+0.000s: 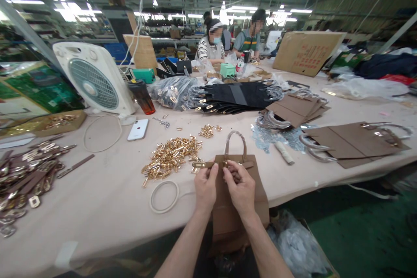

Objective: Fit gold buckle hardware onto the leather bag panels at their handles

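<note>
One handbag [224, 195] held; tray [70, 126] holds fittings [61, 120].

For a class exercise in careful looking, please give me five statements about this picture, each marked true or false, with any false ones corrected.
1. The left hand touches a strap at the bag. True.
2. The right hand holds the phone. False: the right hand is at the bag; the phone lies on the table.
3. The white ring lies nearer the person than the gold pile. True.
4. The gold pile is in a bowl. False: it lies loose on the table.
5. The cup stands right of the fan. True.
</note>
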Demonstrator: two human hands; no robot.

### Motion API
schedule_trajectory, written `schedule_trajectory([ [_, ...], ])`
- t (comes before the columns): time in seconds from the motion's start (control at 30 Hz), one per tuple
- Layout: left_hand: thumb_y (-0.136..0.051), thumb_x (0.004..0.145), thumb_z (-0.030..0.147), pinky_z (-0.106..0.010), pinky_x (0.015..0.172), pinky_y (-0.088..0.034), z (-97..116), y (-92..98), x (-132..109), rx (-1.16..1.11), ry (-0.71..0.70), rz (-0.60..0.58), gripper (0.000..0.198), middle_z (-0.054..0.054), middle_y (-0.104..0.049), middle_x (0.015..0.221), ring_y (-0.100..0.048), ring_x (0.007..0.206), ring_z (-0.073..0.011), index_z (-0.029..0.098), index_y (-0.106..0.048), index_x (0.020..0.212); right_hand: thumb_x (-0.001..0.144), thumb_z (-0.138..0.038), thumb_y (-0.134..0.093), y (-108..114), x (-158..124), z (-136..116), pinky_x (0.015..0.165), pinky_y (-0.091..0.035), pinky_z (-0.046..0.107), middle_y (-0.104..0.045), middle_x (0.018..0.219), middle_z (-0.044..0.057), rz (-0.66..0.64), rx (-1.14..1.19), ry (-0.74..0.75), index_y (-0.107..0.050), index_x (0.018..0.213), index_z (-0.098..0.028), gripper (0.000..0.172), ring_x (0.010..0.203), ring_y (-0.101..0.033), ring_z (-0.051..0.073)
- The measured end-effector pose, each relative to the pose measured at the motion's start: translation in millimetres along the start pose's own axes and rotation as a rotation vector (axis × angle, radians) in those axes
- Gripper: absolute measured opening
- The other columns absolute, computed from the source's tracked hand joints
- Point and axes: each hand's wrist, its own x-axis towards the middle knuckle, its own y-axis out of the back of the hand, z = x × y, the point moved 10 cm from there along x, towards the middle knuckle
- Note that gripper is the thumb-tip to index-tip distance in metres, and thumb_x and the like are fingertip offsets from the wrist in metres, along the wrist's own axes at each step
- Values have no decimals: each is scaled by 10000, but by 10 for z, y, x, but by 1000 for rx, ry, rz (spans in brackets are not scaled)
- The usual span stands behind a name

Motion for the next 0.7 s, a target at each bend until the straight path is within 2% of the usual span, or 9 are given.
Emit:
schedule_trajectory([
  [0.2,-714,923,486,-354,952,-565,-2,-11,2,-11,-1,-15,404,-86,-803,1088,-738,978,-225,174,-770,1174,961,-370,-672,-9,15,-48,683,-607,299,-750,982,68,-13,-37,42,-766,1180,-224,280,724,-698,168],
  [0.43,-717,918,468,-357,970,-570,21,-36,9,-12,-12,-35,334,-78,-815,1080,-753,994,-245,174,-815,1042,955,-368,-681,-16,20,-38,681,-602,290,-749,989,73,-32,-32,48,-776,1175,-219,282,753,-702,174],
  [0.6,-701,928,444,-391,1026,-547,90,-64,-2,19,-31,-55,325,-87,-813,1108,-743,1053,-265,176,-815,1073,957,-384,-672,-18,20,-44,680,-602,297,-757,977,79,-28,-46,62,-786,1176,-224,294,751,-698,183],
  [0.7,-698,931,435,-401,1044,-542,156,-93,-17,14,-50,-73,317,-90,-806,1132,-739,1073,-267,187,-811,1093,976,-373,-649,-29,23,-70,730,-608,313,-750,983,82,-28,-92,103,-782,1193,-235,289,796,-701,195],
])
